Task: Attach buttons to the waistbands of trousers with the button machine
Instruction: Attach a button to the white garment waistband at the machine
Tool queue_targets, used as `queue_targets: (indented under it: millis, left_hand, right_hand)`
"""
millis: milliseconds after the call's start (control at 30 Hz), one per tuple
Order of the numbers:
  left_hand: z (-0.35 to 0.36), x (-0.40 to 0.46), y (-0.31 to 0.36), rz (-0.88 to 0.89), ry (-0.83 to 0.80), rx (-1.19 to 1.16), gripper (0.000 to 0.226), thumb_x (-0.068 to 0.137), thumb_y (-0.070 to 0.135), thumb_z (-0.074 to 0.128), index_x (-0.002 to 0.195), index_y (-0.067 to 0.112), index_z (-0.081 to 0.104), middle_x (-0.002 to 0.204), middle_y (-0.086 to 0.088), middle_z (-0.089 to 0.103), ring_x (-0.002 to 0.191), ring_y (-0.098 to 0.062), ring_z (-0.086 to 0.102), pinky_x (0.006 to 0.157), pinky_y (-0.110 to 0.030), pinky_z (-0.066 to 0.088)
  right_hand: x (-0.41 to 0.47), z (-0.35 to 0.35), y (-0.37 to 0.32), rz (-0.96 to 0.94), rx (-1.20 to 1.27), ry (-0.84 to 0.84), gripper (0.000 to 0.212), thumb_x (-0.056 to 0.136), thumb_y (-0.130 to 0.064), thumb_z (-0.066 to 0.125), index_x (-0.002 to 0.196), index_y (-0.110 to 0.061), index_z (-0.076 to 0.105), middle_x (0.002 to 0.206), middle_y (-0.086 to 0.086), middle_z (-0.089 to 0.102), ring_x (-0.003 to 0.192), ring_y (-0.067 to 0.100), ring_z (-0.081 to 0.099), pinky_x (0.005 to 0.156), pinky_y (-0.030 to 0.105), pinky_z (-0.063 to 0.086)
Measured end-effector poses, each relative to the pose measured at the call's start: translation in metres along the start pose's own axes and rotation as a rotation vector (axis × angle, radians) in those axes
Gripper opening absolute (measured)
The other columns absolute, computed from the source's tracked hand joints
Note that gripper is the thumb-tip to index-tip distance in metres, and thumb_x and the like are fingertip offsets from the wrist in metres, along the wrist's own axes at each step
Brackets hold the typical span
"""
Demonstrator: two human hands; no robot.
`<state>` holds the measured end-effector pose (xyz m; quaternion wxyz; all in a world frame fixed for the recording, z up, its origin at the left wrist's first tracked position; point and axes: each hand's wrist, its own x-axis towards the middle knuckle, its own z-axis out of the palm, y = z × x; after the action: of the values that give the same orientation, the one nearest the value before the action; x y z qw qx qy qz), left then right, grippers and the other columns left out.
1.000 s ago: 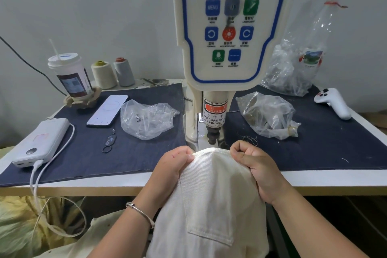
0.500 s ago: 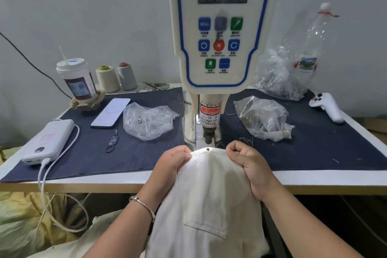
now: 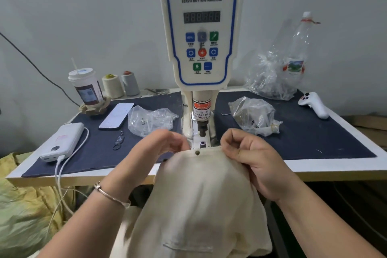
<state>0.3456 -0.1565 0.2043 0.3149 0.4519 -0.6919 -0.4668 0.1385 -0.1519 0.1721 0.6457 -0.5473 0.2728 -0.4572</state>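
Head view: the left hand and right hand are pinching the trousers at the waistband edge, one on each side of the button. The waistband is lying just in front of the machine, at the desk edge.

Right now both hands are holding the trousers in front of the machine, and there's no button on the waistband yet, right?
Not quite. The head view shows a small dark button already on the waistband edge of the cream trousers. The rest is right: the left hand and the right hand both hold the trousers just in front of the button machine.
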Motion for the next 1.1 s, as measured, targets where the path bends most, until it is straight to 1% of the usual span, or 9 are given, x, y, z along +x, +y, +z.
queue_targets:
  millis: [133,233,433,500,600,767,867,933,1100]
  left_hand:
    - [-0.006,-0.019,0.029,0.021,-0.076,0.151,0.048,0.060,0.048,0.064,0.076,0.003,0.067,0.073,-0.007,0.057,0.072,-0.015,0.051,0.071,-0.031,0.039]
    - [-0.006,-0.034,0.041,0.046,-0.084,0.346,0.017,0.069,0.040,0.074,0.075,0.024,0.071,0.075,0.002,0.068,0.078,-0.014,0.063,0.075,-0.032,0.046]
    - [0.002,-0.049,0.044,0.123,-0.068,0.518,0.011,0.079,0.029,0.082,0.076,0.025,0.072,0.077,0.008,0.069,0.079,-0.008,0.063,0.076,-0.020,0.044]
    - [-0.005,-0.058,0.045,0.160,-0.106,0.497,0.011,0.076,0.031,0.080,0.078,0.023,0.072,0.079,0.008,0.070,0.083,-0.008,0.063,0.081,-0.020,0.045]
    - [-0.018,-0.070,0.046,0.197,-0.166,0.348,0.010,0.073,0.031,0.078,0.077,0.023,0.073,0.090,-0.001,0.072,0.094,-0.020,0.066,0.090,-0.032,0.047]
    - [-0.045,-0.085,0.037,0.168,-0.122,0.191,0.022,0.062,0.029,0.080,0.069,0.010,0.071,0.099,-0.011,0.072,0.107,-0.022,0.065,0.093,-0.022,0.045]
    - [-0.067,-0.098,0.030,0.000,-0.095,0.223,0.042,0.058,0.030,0.081,0.078,-0.006,0.070,0.097,-0.015,0.072,0.102,-0.028,0.066,0.090,-0.026,0.047]
    - [-0.076,-0.106,0.030,-0.148,-0.115,0.329,0.036,0.060,0.036,0.077,0.078,0.005,0.072,0.092,-0.014,0.071,0.096,-0.035,0.065,0.088,-0.035,0.047]
    - [-0.062,-0.102,0.035,-0.226,0.296,0.873,0.054,0.059,0.087,0.055,0.077,0.039,0.072,0.083,0.026,0.064,0.079,0.010,0.059,0.072,-0.029,0.046]
  right_hand:
    - [-0.006,0.026,-0.014,-0.040,-0.253,0.007,0.017,0.089,-0.011,0.060,0.073,-0.012,0.054,0.064,0.008,0.042,0.060,0.026,0.027,0.056,0.040,0.012]
    - [-0.011,0.043,-0.018,-0.095,-0.339,0.032,0.016,0.092,-0.005,0.058,0.078,-0.003,0.053,0.066,0.011,0.042,0.064,0.025,0.030,0.055,0.033,0.021]
    - [-0.025,0.032,-0.019,-0.069,-0.402,-0.093,0.017,0.089,-0.019,0.066,0.093,-0.003,0.061,0.087,0.022,0.055,0.077,0.027,0.047,0.069,0.040,0.039]
    - [-0.033,0.006,-0.017,0.020,-0.465,-0.224,0.037,0.080,-0.027,0.072,0.113,-0.015,0.062,0.114,0.009,0.063,0.102,0.016,0.059,0.087,0.029,0.049]
    - [-0.040,-0.025,0.003,0.297,-0.758,-0.406,0.073,0.067,-0.031,0.083,0.133,-0.038,0.051,0.134,-0.024,0.052,0.126,-0.007,0.044,0.104,0.022,0.038]
    - [-0.038,-0.030,0.056,0.405,-0.991,-0.404,0.028,0.073,-0.019,0.081,0.097,-0.019,0.066,0.098,-0.010,0.068,0.091,0.004,0.062,0.088,0.030,0.051]
    - [-0.037,-0.027,0.056,0.262,-0.915,-0.272,0.013,0.078,-0.010,0.073,0.074,-0.012,0.060,0.073,-0.009,0.059,0.070,0.003,0.053,0.067,0.025,0.041]
    - [-0.037,-0.019,0.052,0.113,-1.005,-0.158,0.021,0.078,-0.008,0.069,0.066,-0.017,0.054,0.065,-0.008,0.054,0.066,0.003,0.048,0.063,0.030,0.037]
    - [-0.045,0.024,0.029,-0.481,-1.051,0.052,0.031,0.063,-0.004,0.049,0.068,-0.029,0.031,0.061,-0.013,0.033,0.060,0.008,0.032,0.054,0.031,0.026]
